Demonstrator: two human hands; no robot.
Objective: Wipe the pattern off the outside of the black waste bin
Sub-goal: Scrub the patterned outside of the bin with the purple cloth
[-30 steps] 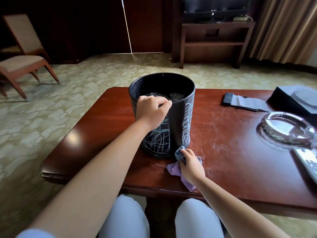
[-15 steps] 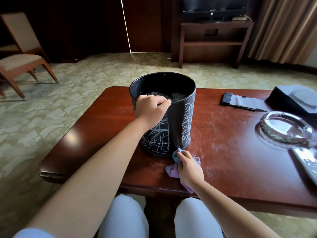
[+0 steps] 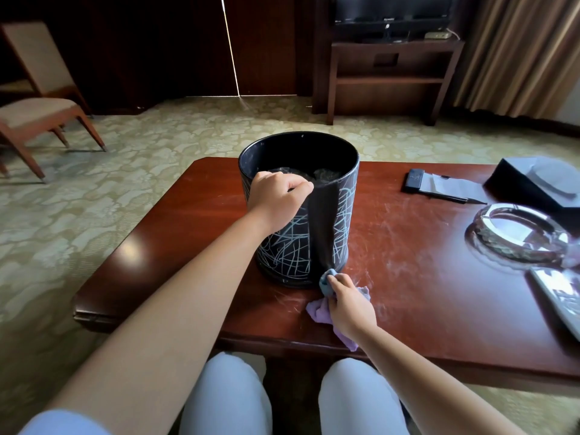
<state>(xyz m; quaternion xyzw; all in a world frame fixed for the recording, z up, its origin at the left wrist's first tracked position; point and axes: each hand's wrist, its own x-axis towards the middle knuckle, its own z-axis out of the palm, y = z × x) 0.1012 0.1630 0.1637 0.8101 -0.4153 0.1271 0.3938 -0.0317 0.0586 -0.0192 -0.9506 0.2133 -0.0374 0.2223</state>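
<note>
Left hand [image 3: 277,199] grip curled tight over bin [image 3: 342,215] rim; right hand [image 3: 350,304] grip pinching purple cloth [image 3: 320,312] against bin's base, on table [image 3: 423,262]

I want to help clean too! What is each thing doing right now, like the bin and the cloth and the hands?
Black waste bin: upright on the table, one clean stripe wiped, white scribbles on both sides of it.
Purple cloth: bunched, pressed at the bin's base.
Left hand: grips the bin's rim.
Right hand: holds the cloth.
Table: smeared with whitish marks.
Glass ashtray: sits on the table.
</note>
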